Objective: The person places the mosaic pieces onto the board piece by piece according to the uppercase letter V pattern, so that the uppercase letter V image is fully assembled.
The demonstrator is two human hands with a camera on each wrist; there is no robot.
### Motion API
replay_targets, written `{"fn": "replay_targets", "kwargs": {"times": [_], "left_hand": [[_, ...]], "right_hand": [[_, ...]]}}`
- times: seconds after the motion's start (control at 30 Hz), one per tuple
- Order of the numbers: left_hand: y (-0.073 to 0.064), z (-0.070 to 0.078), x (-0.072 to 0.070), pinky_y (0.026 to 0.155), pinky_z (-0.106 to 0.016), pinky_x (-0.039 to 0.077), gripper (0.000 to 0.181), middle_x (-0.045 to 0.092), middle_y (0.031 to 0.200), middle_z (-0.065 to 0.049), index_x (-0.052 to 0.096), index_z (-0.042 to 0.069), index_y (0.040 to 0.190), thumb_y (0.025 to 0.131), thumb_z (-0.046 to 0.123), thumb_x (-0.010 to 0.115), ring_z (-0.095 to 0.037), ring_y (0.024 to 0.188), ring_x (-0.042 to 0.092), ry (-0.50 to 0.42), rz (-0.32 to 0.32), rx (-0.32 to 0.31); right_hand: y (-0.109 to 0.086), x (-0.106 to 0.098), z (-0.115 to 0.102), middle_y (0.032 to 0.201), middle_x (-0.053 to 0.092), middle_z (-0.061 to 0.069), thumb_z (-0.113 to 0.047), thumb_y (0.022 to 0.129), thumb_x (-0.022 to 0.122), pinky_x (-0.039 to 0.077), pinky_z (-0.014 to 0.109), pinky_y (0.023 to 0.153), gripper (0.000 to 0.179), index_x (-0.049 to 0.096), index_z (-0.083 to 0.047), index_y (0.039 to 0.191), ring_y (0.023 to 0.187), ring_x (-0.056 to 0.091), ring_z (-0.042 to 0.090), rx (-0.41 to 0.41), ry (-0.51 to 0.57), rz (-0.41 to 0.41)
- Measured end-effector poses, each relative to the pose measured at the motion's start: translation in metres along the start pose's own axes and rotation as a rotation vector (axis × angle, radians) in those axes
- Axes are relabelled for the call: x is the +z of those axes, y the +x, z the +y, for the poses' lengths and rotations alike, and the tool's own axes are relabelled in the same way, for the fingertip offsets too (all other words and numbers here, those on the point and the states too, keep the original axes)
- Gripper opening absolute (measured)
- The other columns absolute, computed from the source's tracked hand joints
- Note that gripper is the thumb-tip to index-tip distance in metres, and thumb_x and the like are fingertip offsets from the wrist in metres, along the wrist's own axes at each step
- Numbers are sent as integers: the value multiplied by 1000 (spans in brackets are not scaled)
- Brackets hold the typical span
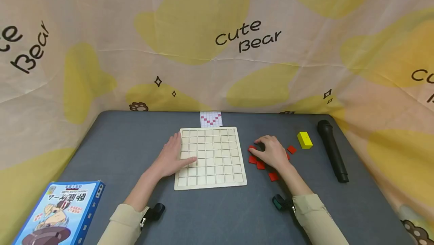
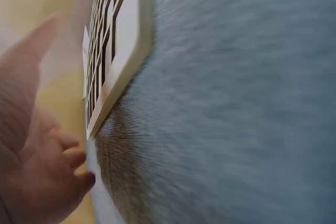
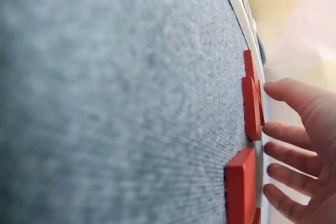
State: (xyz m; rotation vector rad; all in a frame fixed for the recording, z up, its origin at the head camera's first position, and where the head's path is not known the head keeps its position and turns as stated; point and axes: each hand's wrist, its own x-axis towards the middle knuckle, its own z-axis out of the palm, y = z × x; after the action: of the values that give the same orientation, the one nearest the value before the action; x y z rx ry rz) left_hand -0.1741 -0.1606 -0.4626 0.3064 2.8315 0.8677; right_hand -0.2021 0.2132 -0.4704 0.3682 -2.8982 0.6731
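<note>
A pale square grid board [image 1: 211, 158] lies on the table. My left hand [image 1: 171, 157] rests flat on its left edge, thumb stretched over the cells and fingers along the side; the left wrist view shows this hand [image 2: 44, 171] beside the board's rim [image 2: 123, 72]. To the right of the board, my right hand [image 1: 270, 150] hovers over several scattered red square tiles [image 1: 260, 165]. Thumb and index stand apart near a red tile [image 1: 252, 148]. In the right wrist view the fingers of the right hand [image 3: 310, 145] are spread loosely behind the red tiles [image 3: 251, 108], pinching nothing visible.
A small card with a pink pattern [image 1: 211, 119] lies behind the board. A yellow block [image 1: 304, 140] and a black microphone [image 1: 333, 150] are at the right. The blue box [image 1: 61, 213] sits front left. A patterned curtain [image 1: 190, 49] hangs behind the table.
</note>
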Motion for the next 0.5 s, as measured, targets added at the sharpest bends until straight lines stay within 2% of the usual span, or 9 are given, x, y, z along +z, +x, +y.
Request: {"fn": "replay_targets", "kwargs": {"times": [0.07,0.17,0.3,0.5], "left_hand": [[-8,-1,3,116,-57,7,118,1,160,-25,-1,-5,153,83,65,63,-39,147,0,23,-59,34],[-19,-4,6,116,-56,6,122,0,160,-25,1,-6,153,80,66,66,-39,147,-1,31,-116,65],[-29,-7,8,116,-56,5,127,-3,159,-26,2,-8,152,75,67,70,-39,147,-3,43,-149,104],[-35,-8,7,116,-55,3,133,-3,159,-27,3,-10,151,69,64,77,-39,147,-3,50,-165,137]], "right_hand": [[-3,-1,1,113,65,12,-37,81,79,48,51,90,39,73,-7,105,109,55,34,-6,16,-8],[-5,-3,2,112,65,12,-35,81,80,48,50,89,37,73,-8,104,108,56,34,-12,29,-20],[-6,-5,3,113,65,12,-30,81,80,47,50,91,33,73,-8,104,107,57,33,-9,44,-40],[-7,-6,4,111,65,12,-28,81,81,46,50,93,30,73,-8,102,107,57,33,-24,57,-49]]}}
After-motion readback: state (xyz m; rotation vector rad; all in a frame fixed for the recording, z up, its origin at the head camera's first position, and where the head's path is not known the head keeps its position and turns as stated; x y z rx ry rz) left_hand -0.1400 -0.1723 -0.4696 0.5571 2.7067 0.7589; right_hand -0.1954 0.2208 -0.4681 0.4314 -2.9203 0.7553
